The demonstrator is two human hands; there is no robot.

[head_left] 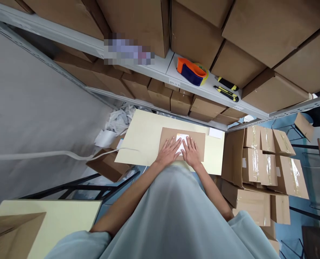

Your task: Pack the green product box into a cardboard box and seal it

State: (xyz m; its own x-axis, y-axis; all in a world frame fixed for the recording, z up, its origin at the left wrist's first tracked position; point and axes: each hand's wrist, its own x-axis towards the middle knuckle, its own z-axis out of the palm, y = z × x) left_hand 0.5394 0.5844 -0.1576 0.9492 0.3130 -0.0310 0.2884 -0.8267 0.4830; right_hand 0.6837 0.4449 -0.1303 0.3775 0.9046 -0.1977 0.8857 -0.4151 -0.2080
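A flat brown cardboard piece [197, 141] lies on a pale yellow table [144, 136]. A white label [182, 138] sits on the cardboard. My left hand [168, 152] lies flat, fingers spread, pressing on the cardboard and the label's left edge. My right hand [191, 152] lies flat beside it, fingers spread over the label's right side. Both hands touch the label and hold nothing.
A metal shelf [160, 64] ahead carries large cardboard boxes, an orange tape dispenser [191, 71] and two yellow-black utility knives [226, 92]. Taped boxes [259, 169] stack at the right. Crumpled paper [119, 120] and a small box [107, 165] lie left. Another pale table [63, 216] is near left.
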